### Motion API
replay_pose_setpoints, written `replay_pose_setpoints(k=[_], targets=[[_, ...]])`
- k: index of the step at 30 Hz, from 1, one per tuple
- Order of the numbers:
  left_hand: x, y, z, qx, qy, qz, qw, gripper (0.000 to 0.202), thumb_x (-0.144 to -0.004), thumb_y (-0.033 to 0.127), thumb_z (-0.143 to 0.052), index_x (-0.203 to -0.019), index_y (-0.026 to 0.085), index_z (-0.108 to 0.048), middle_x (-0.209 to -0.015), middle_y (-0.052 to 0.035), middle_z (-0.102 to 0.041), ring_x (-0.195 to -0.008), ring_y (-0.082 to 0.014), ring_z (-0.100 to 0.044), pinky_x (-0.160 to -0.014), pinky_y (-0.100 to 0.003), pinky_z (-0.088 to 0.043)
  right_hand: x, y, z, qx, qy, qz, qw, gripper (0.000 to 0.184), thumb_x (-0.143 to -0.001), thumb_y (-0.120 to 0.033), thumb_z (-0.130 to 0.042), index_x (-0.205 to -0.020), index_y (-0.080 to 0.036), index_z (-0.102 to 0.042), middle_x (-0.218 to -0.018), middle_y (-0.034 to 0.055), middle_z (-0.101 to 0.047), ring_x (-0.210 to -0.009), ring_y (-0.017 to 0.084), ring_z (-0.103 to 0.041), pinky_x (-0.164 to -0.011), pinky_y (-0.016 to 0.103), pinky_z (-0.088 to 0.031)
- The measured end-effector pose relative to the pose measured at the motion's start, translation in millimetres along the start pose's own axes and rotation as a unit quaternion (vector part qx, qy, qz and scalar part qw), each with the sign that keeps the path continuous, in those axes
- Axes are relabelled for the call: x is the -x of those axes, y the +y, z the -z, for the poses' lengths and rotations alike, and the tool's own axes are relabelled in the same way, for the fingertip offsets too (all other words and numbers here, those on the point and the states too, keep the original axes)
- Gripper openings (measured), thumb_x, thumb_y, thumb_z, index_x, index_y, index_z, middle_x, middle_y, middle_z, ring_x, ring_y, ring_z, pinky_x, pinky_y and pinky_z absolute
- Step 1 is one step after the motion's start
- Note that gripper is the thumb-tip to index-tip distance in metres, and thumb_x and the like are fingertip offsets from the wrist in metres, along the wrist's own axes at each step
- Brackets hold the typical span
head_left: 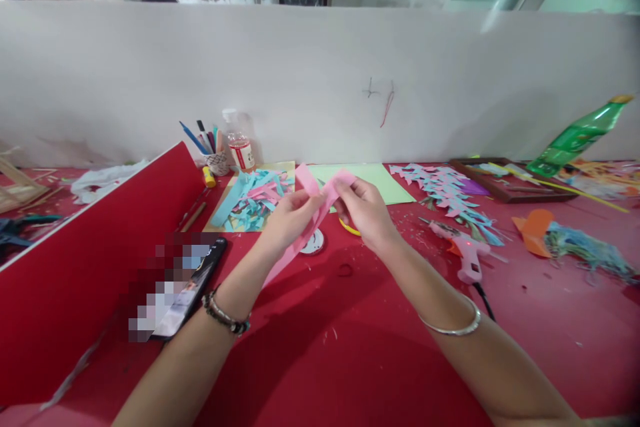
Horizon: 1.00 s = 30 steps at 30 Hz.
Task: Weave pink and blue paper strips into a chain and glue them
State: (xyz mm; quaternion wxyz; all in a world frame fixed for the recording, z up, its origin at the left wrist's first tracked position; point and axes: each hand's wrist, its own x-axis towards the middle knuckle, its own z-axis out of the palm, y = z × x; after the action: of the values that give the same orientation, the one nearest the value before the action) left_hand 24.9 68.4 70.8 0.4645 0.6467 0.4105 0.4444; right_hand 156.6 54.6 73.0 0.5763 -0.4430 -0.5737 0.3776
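Note:
Above the red table, my left hand [295,215] and my right hand [364,208] are both closed on a pink paper strip [309,180]. One end of the strip rises past my left fingers, and a long tail hangs down toward my left wrist. Where the strip crosses itself between my hands, I cannot tell whether it is looped or folded. Below my hands lie a white round lid-like thing [314,242] and a yellow ring-shaped thing [349,227], partly hidden. Left of them is a heap of blue and pink paper scraps [255,200].
A pink glue gun [469,257] with a lit red light lies right, near a pink and blue paper garland [440,190]. A phone [193,290] and an upright red board [100,267] stand left. A green bottle [575,137] tilts at the back right, beside a brown tray [515,193].

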Motion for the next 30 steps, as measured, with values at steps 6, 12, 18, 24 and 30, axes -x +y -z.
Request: replay_pose_setpoints(k=[6,12,18,24,30], targets=[[-0.6,0.4,-3.3,-0.097,0.038,-0.060,0.993,0.032,-0.080,0.034,-0.040,-0.056,0.015,-0.050,-0.048,0.0030,-0.045,-0.044,-0.0079,-0.038,-0.044,-0.021,-0.027,-2.8,2.9,0.6,0.041,-0.045,-0.021,0.998,0.036,-0.075,-0.047,-0.048,-0.056,-0.017,-0.042,-0.043,-0.0061,-0.040,-0.036,0.004,-0.035,-0.037,0.019,-0.026],[-3.3,-2.5,0.4,-0.117,0.077,-0.080,0.987,0.034,-0.079,0.032,-0.041,-0.049,0.016,-0.042,-0.043,0.0048,-0.037,-0.041,-0.0072,-0.033,-0.042,-0.021,-0.024,1.5,0.9,-1.9,0.089,-0.089,-0.004,0.992,0.031,-0.078,-0.040,-0.045,-0.057,-0.017,-0.044,-0.044,-0.0061,-0.041,-0.038,0.005,-0.036,-0.040,0.019,-0.027],[-1.6,0.2,-2.1,-0.013,0.044,-0.022,0.999,0.032,-0.079,0.039,-0.040,-0.060,0.015,-0.049,-0.049,0.0038,-0.045,-0.043,-0.0076,-0.041,-0.042,-0.019,-0.029,-1.6,4.1,0.1,0.011,-0.059,-0.023,0.998,0.029,-0.078,-0.037,-0.046,-0.057,-0.018,-0.043,-0.041,-0.0070,-0.039,-0.035,0.004,-0.033,-0.036,0.018,-0.025],[-3.0,-3.7,-3.5,-0.083,0.025,-0.047,0.995,0.034,-0.077,0.038,-0.043,-0.054,0.015,-0.048,-0.045,0.0033,-0.046,-0.041,-0.0075,-0.040,-0.040,-0.019,-0.028,-2.7,2.0,0.5,0.010,-0.037,-0.034,0.999,0.031,-0.077,-0.040,-0.047,-0.057,-0.018,-0.042,-0.042,-0.0069,-0.039,-0.035,0.004,-0.034,-0.036,0.018,-0.025],[-3.6,-4.8,-2.1,-0.071,0.057,-0.045,0.995,0.037,-0.079,0.038,-0.041,-0.050,0.015,-0.046,-0.042,0.0034,-0.046,-0.040,-0.0080,-0.042,-0.041,-0.019,-0.031,-1.1,4.2,-0.9,0.067,-0.073,-0.028,0.995,0.034,-0.077,-0.039,-0.046,-0.052,-0.017,-0.043,-0.042,-0.0047,-0.042,-0.037,0.004,-0.036,-0.037,0.019,-0.027]])
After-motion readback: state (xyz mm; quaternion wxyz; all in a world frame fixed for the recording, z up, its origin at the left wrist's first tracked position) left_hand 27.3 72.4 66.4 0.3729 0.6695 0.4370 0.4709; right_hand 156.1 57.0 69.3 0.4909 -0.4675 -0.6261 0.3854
